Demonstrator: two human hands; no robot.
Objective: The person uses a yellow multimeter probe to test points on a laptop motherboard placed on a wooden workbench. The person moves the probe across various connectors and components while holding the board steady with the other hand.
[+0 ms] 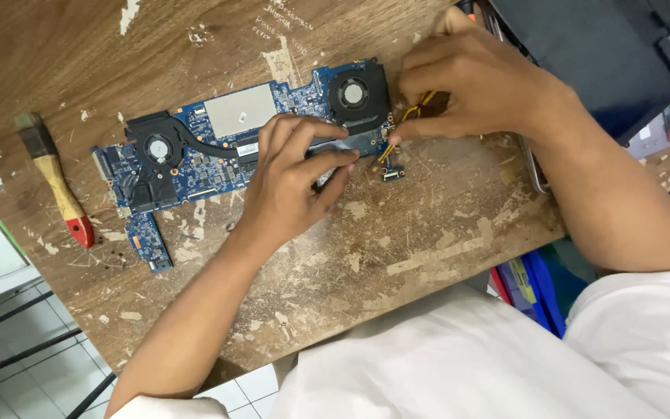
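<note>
Centrally, a blue laptop circuit board (pixel 219 147) with two black fans lay flat on the worn wooden table (pixel 428 233). The left hand (pixel 296 182) pressed down on its right part, fingers bent but gripping nothing. The right hand (pixel 467 85) pinched a yellow wire bundle (pixel 412 116) beside the right fan (pixel 358 95). A sharp tug could probably tear the small connector (pixel 391 172). A paintbrush (pixel 56 178) lay well apart.

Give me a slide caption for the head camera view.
Left hand presses a blue laptop motherboard on a worn wooden table; right hand pinches its yellow wires.
</note>
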